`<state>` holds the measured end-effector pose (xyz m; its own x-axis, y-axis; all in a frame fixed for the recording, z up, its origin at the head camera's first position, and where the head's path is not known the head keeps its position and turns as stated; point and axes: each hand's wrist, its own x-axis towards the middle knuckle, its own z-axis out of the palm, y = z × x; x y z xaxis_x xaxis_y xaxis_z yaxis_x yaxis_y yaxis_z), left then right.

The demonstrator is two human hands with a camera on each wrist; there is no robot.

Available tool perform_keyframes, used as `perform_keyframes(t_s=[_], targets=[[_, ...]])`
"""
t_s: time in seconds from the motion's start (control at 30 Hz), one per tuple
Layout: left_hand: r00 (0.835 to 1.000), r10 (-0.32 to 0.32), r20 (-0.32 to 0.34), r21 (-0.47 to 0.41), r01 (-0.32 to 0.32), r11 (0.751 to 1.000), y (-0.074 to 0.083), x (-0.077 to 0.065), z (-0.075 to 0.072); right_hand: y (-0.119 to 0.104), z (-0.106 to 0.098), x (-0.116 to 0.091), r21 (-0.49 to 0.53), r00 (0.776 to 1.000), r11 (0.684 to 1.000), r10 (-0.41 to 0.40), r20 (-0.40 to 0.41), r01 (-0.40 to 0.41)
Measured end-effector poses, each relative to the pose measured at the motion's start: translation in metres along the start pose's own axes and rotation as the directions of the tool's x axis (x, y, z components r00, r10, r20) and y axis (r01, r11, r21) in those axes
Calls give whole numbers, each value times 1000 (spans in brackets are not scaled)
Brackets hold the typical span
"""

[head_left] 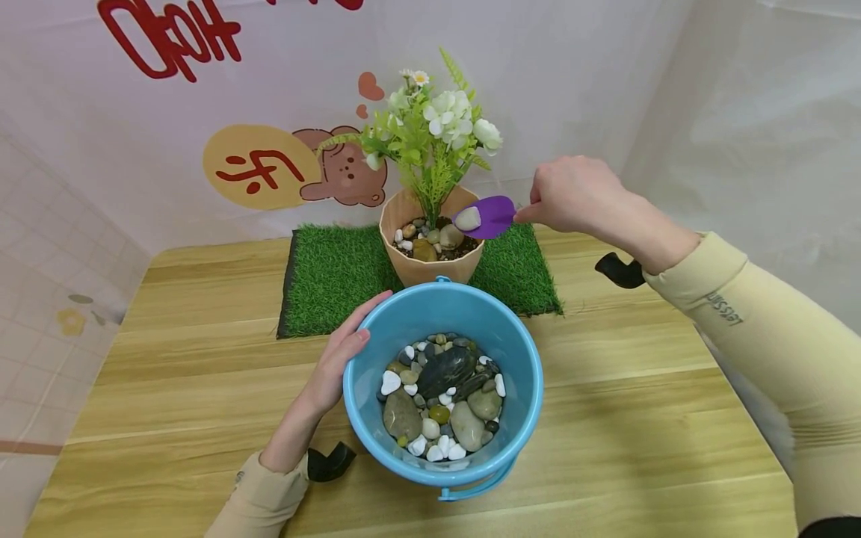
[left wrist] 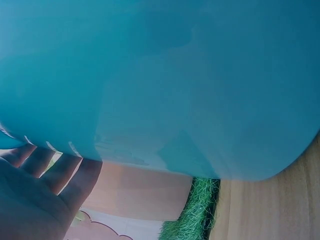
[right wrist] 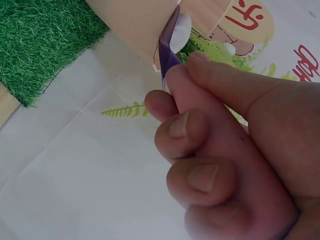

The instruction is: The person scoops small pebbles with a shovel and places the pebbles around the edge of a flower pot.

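Observation:
In the head view my right hand point(head_left: 572, 194) grips a small purple shovel point(head_left: 499, 215) by its end, its fingers curled in the right wrist view. A pale stone point(head_left: 468, 219) lies on the shovel's blade, over the right rim of a peach flowerpot point(head_left: 430, 270). Pebbles, dark soil and artificial white flowers point(head_left: 449, 118) fill the pot. My left hand point(head_left: 334, 368) rests against the outer left side of a blue bucket point(head_left: 531, 388). Its fingers point(left wrist: 82, 182) lie fairly straight along the wall in the left wrist view. Many stones, dark, grey and white, lie inside the bucket.
The pot stands on a green artificial grass mat point(head_left: 336, 269) at the back of the wooden table point(head_left: 195, 388). A printed backdrop point(head_left: 538, 67) hangs behind it. The bucket's blue handle point(head_left: 477, 489) hangs at the front.

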<state>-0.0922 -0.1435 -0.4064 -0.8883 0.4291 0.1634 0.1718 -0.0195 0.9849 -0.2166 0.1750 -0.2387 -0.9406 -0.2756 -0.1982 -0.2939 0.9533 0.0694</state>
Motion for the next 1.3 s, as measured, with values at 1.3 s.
perform_keyframes(t_s=[1.3], targets=[[1000,-16,-9,-1,16,1000,1,0,1,-28,1,-94,-81,910,971,-240,-338,226]])
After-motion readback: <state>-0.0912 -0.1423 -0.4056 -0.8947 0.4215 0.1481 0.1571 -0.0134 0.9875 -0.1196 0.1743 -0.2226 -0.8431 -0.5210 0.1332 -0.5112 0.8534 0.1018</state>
